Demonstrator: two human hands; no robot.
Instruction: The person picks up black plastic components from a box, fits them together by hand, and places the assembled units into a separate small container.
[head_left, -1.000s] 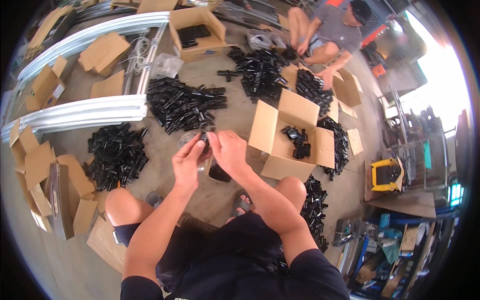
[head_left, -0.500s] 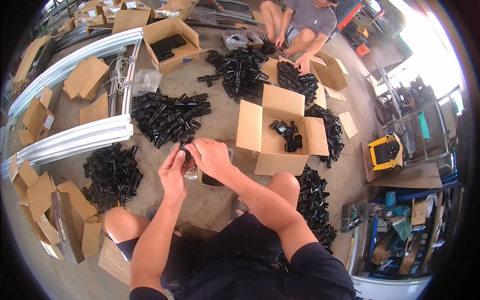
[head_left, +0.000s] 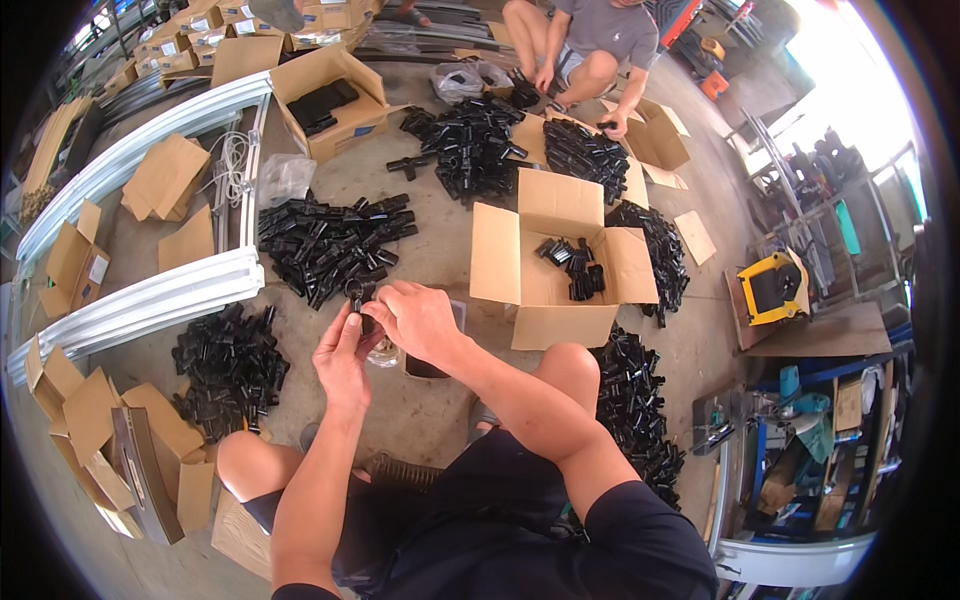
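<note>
Between my two hands is a black tubular fitting with a round open end facing up. My left hand grips it from below, thumb along its side. The fingers of my right hand pinch at its right side; what lies under those fingertips is hidden. Just below my hands stand a small clear container and a dark open box. A heap of similar black fittings lies just beyond my hands, and another pile is to the left.
An open cardboard box with several black fittings inside stands right of my hands. More fittings lie beside my right knee. A co-worker crouches at the far side, one hand over a fittings pile. White metal profiles lie left.
My hands stay together on the fitting, with slight shifts of the fingers. The co-worker's hand has lifted from the pile with a black piece. My view has tilted slightly.
</note>
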